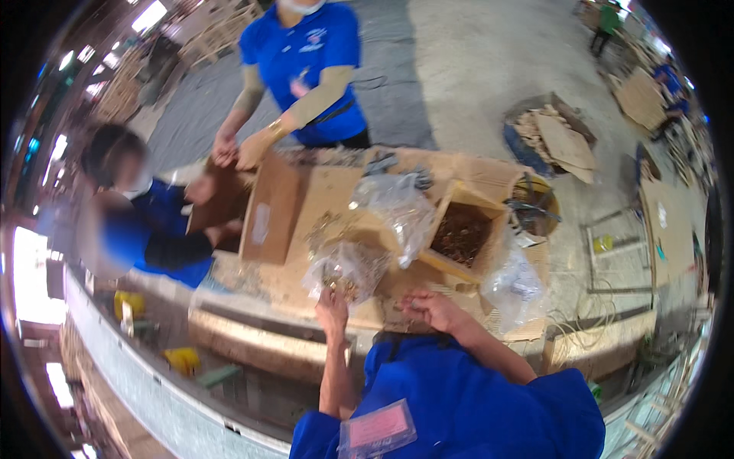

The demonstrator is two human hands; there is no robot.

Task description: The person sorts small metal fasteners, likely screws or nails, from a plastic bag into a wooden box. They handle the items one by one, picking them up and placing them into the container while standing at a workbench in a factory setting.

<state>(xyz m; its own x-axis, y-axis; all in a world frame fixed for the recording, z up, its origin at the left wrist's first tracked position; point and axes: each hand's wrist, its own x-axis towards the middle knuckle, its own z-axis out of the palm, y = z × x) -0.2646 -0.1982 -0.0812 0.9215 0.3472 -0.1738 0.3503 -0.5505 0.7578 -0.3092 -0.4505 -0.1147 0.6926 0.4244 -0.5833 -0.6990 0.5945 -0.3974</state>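
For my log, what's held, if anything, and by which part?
Left hand is at a bag, near edge, grip unclear; right hand looks pinched, anything in it too small to tell.

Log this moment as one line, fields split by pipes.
left hand: touching clear plastic bag | right hand: apart from bag, any held item unclear | nearby: wooden box, cardboard box

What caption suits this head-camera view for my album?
Left hand at a plastic bag, right hand near a wooden box, two co-workers at a carton.
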